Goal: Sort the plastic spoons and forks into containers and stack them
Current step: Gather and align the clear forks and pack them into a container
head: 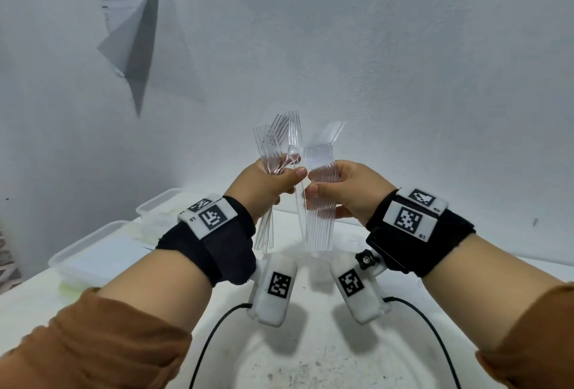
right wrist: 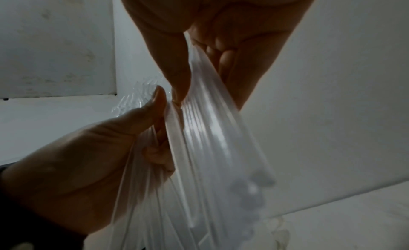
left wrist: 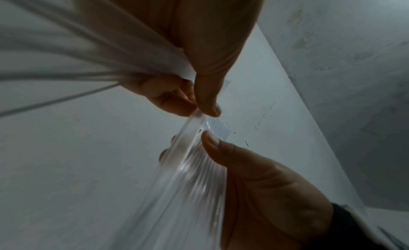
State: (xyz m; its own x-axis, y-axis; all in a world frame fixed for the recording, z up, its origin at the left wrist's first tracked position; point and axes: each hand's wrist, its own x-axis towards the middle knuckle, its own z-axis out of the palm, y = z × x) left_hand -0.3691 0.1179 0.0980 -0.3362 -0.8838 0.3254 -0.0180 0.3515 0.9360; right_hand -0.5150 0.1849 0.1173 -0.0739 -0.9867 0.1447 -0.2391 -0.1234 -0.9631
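My left hand (head: 269, 184) grips a loose fork bunch (head: 277, 143); my right hand (head: 348, 192) grips an aligned fork stack (head: 321, 202), both above the tabletop (head: 310, 354).

A plain indoor recording setup is suggested rather than a kitchen or shop. A bare, scuffed white wall (head: 341, 47) is seen close behind a white counter (head: 310, 357) marked with dark specks. A sheet of paper (head: 130, 44) is partly peeled from the wall. Lidded translucent plastic containers (head: 93, 255) are stacked at the counter's left edge, and black cables (head: 214, 326) are trailed across it.
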